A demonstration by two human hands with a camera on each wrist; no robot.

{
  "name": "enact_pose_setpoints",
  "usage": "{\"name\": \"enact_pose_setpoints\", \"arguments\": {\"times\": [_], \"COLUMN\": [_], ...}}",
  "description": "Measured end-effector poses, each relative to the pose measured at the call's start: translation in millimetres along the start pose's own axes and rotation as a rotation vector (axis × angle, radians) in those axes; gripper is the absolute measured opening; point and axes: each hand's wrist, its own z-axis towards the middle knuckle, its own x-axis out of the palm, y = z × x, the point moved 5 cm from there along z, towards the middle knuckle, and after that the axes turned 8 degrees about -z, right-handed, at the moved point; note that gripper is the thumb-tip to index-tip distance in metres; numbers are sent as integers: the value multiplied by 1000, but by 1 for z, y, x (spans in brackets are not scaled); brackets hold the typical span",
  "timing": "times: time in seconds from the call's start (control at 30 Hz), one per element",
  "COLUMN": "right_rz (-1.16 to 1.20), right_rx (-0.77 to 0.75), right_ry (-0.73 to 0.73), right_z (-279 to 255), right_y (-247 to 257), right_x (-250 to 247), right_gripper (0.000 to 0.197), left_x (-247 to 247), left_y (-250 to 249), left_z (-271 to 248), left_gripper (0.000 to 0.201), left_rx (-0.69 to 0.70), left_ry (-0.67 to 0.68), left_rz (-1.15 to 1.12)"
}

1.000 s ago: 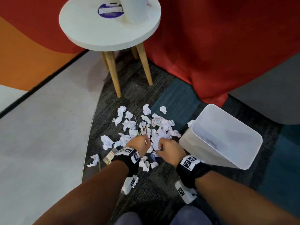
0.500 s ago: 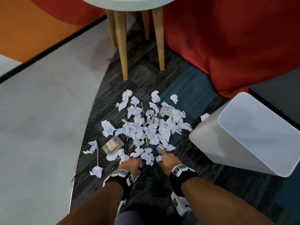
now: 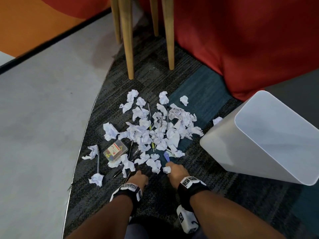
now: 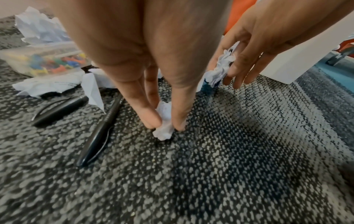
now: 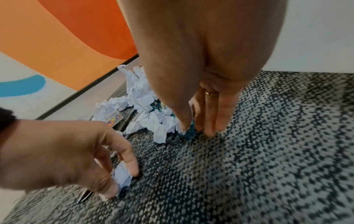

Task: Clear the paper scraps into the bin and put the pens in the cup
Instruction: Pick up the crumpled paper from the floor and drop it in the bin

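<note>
Several crumpled white paper scraps lie heaped on the carpet, with pens mixed in among them. Two black pens lie just left of my left hand. My left hand pinches a small scrap against the carpet at the pile's near edge. My right hand pinches another scrap beside it, fingertips down on the carpet. The white bin stands tilted to the right of the pile. No cup is in view.
A clear box of coloured push pins sits at the pile's left side, a lone pen beyond it. Wooden table legs stand behind the pile, and a red cloth hangs behind the bin. Smooth grey floor lies left.
Both hands have drawn back from the middle of the pile to its near edge, and each now pinches a small scrap. The head view has dropped, so the tabletop has left the frame.
</note>
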Motion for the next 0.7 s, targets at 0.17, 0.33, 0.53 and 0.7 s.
{"name": "enact_pose_setpoints", "arguments": {"times": [0.17,0.33,0.53,0.7], "right_rz": [64,82,168,316], "right_rx": [10,51,157,172], "right_ry": [-81,-176,-446,-762], "right_z": [-17,-51,-107,-167], "right_y": [-12,-18,-36,-49], "right_x": [-14,-49,-107,-161], "right_gripper": [29,37,47,41], "left_x": [-14,-57,-126,-175], "left_y": [-16,-50,-126,-203], "left_z": [-9,-42,-90,-134], "left_gripper": [37,34,38,36], "left_rx": [42,115,293,472], "left_ry": [-38,-154,-278,-442], "left_rz": [-56,-147,-245,-290]}}
